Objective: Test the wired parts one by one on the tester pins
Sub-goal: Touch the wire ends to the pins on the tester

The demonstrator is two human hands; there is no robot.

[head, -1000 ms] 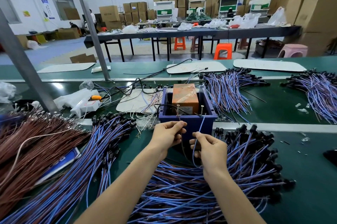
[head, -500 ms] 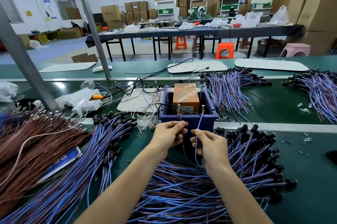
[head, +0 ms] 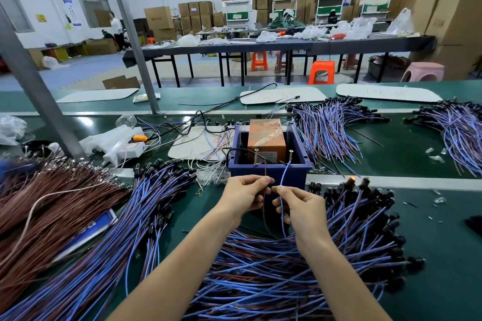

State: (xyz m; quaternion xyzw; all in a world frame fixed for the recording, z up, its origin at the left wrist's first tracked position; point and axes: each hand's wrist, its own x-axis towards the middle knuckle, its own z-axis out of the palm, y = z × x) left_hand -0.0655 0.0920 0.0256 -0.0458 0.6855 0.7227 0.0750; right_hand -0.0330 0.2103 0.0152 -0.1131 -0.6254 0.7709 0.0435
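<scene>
A dark blue tester box [head: 268,173] holding an orange battery block [head: 266,139] stands on the green bench, with two upright metal pins [head: 290,155] at its near edge. My left hand [head: 243,194] pinches a brown wire that runs up to the left pin [head: 256,157]. My right hand [head: 298,206] pinches a blue wire [head: 284,175] whose tip meets the right pin. A small lamp [head: 352,179] glows orange among the black heads on the right. Under my forearms lies a heap of blue and brown wired parts [head: 287,268].
A second heap of wired parts [head: 125,229] lies left, beside brown wires [head: 52,203]. More bundles [head: 328,127] sit behind the box and at far right [head: 459,127]. A white power strip [head: 122,149] lies left of the box. A slanted metal post [head: 34,91] rises at left.
Both hands have shifted slightly up toward the box, bringing the wire ends onto the pins. An orange glow has appeared at a black head on the right.
</scene>
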